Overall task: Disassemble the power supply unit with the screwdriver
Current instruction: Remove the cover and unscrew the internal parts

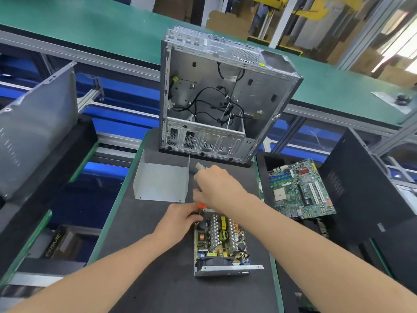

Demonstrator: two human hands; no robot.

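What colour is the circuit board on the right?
The circuit board is green, clear in the head view.

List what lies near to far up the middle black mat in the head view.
Opened power supply unit → loose metal cover → emptied computer case → green conveyor belt.

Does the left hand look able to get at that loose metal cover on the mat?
Likely yes: the metal cover lies just beyond the left hand, nothing between, though that hand is busy at the power supply unit.
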